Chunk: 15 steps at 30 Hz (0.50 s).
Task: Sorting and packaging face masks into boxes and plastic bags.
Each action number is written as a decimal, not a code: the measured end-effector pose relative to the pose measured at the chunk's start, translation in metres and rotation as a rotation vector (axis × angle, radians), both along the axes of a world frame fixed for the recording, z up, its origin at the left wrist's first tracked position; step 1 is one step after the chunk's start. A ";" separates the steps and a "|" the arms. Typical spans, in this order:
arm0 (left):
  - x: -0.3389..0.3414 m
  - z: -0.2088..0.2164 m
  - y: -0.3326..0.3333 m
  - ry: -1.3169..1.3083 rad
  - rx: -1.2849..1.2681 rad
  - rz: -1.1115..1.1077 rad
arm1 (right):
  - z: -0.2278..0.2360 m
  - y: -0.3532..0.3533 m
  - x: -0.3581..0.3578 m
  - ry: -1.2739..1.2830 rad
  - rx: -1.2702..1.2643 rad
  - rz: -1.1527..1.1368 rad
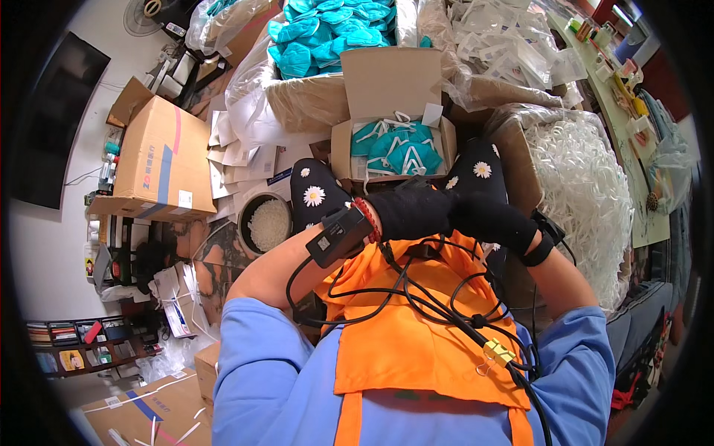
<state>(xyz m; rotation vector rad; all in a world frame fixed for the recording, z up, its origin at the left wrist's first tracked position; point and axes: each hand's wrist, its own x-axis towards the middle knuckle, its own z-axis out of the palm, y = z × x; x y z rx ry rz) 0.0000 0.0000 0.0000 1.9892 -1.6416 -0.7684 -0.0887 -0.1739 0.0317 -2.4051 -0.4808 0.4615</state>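
Observation:
My left hand [413, 211] and my right hand [491, 220], both in black gloves, meet in front of my orange apron [424, 327]. Their fingers overlap and blend dark on dark, so whether they grip anything is hidden. Just beyond them, between my knees, an open cardboard box [340, 152] holds several teal folded face masks [405, 145] with white straps. Its lid flap [392, 82] stands up at the far side. A small black device [338, 236] is strapped to my left wrist, and black cables [405, 290] run across the apron.
At the far side, a plastic-lined carton [309, 104] is heaped with teal masks; clear packets [506, 44] fill another beside it. White straps [576, 201] pile up at right. On the left are a bowl [248, 223] of white pellets, papers [238, 160] and a large carton [167, 156].

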 end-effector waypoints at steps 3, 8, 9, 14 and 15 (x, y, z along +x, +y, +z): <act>-0.002 0.020 0.008 -0.026 0.028 -0.049 | -0.004 -0.003 -0.002 0.041 0.039 -0.001; -0.014 0.063 0.016 0.629 0.285 0.067 | 0.022 -0.013 -0.014 0.127 0.133 0.001; -0.015 0.062 0.020 0.635 0.257 0.092 | 0.026 -0.012 -0.017 0.216 0.165 -0.042; -0.013 0.046 0.045 0.733 -0.015 0.142 | 0.032 -0.004 -0.033 0.074 0.479 -0.190; -0.014 0.046 0.048 0.815 -0.019 0.169 | 0.042 0.000 -0.035 0.091 0.521 -0.231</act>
